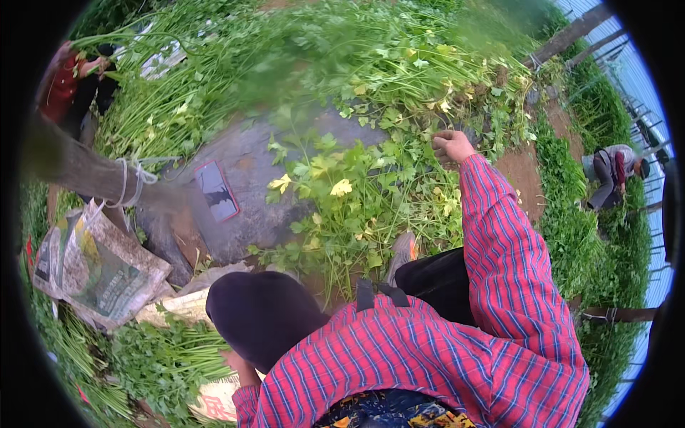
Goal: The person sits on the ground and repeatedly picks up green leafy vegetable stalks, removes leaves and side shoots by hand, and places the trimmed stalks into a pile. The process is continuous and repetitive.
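Note:
My right hand (451,145) reaches forward with its fingers curled closed, at the edge of a heap of celery (399,78) with roots and yellowed leaves. What lies inside those fingers, if anything, is too small to make out. Low on the left, beside my dark-trousered knee, my left hand (232,359) closes on the stalk ends of a celery bunch (171,360). The knee and sleeve hide part of that hand. Loose celery leaves and stalks (357,192) lie on the ground between my feet and the heap.
A phone (216,190) lies on dark plastic sheeting (250,153). To the left are a wooden post (85,164) tied with string and a dirty printed sack (100,264). One person (61,89) handles celery at far left; another person (617,167) bends at far right.

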Demonstrator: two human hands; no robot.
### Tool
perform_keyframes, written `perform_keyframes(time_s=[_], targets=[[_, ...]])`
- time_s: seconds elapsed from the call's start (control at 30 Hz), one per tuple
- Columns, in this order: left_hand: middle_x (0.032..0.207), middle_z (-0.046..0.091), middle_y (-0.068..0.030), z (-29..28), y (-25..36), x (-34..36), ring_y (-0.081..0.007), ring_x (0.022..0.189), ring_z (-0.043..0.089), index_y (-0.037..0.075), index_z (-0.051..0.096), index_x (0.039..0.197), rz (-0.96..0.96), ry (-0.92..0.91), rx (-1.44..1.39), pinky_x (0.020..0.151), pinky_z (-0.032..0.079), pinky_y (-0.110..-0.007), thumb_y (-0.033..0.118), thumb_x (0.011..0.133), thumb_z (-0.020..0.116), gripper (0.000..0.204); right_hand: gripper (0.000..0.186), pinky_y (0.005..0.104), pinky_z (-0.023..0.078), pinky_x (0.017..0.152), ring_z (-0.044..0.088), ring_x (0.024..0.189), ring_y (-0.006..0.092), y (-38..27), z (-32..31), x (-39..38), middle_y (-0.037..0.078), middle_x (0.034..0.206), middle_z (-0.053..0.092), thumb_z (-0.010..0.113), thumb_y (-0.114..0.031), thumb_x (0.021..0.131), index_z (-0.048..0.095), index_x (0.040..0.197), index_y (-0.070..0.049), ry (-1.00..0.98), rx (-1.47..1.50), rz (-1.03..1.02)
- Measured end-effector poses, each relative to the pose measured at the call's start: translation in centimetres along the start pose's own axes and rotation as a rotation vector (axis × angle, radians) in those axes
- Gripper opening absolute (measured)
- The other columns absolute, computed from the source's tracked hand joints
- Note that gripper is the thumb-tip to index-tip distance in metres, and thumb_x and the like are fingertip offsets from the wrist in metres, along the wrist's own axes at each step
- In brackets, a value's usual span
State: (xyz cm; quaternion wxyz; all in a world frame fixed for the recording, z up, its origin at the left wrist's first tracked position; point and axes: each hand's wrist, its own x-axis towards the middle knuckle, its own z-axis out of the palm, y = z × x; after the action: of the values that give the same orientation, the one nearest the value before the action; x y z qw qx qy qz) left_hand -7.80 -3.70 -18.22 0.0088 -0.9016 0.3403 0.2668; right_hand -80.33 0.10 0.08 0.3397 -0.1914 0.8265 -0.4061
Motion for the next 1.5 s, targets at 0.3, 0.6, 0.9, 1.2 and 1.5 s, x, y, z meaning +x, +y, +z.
perform_keyframes(time_s=[0.3,0.6,0.9,1.2,1.5], targets=[[0.129,0.043,-0.0215,-15.7,15.1,-3.2,-0.0277,0.116,0.043,-0.006,0.036,0.130,0.394,0.449,-0.520,0.099,0.030,-0.034,0.020,0.081,0.057,0.059,0.033,0.0337,0.049,0.065,0.063,0.075,0.0261,1.5,-12.7,9.5,0.016,0.090,0.065,0.052,-0.009,0.074,0.061,0.105,-0.002,0.740,-0.244,-0.201],[0.123,0.047,-0.0135,-13.9,34.4,-22.8,-0.0220,0.115,0.044,-0.001,0.043,0.125,1.163,-0.056,-0.662,0.098,0.032,-0.035,0.007,0.085,0.049,0.041,0.047,0.0368,0.042,0.088,0.057,0.102,0.0322,-1.4,-15.8,19.9,0.022,0.105,0.060,0.057,-0.027,0.073,0.057,0.111,0.000,0.747,-0.498,-0.100],[0.090,0.062,-0.0080,-5.2,36.7,-29.1,-0.0144,0.078,0.059,-0.001,0.057,0.101,0.853,-0.878,-0.771,0.065,0.047,-0.025,0.007,0.082,0.056,0.020,0.017,0.0253,0.041,0.040,0.049,0.047,0.0122,-9.2,-12.3,14.8,0.005,0.061,0.054,0.066,-0.009,0.071,0.059,0.080,0.003,0.259,-0.049,-0.056],[0.092,0.062,-0.0095,-3.9,34.2,-31.7,-0.0169,0.078,0.060,-0.001,0.054,0.108,0.937,-1.214,-0.615,0.069,0.049,-0.029,0.013,0.086,0.053,0.026,0.020,0.0263,0.052,0.051,0.051,0.056,0.0120,-14.6,-4.0,0.3,0.004,0.074,0.052,0.064,-0.005,0.073,0.052,0.088,0.001,0.103,0.354,-0.145],[0.099,0.058,-0.0071,2.2,32.2,-33.2,-0.0167,0.091,0.056,0.003,0.051,0.106,0.406,-1.865,-0.541,0.075,0.047,-0.035,0.034,0.088,0.055,0.036,0.026,0.0244,0.046,0.052,0.053,0.060,0.0111,-2.3,12.7,-18.5,0.007,0.075,0.055,0.065,-0.005,0.070,0.046,0.087,0.000,0.247,0.350,-0.108]])
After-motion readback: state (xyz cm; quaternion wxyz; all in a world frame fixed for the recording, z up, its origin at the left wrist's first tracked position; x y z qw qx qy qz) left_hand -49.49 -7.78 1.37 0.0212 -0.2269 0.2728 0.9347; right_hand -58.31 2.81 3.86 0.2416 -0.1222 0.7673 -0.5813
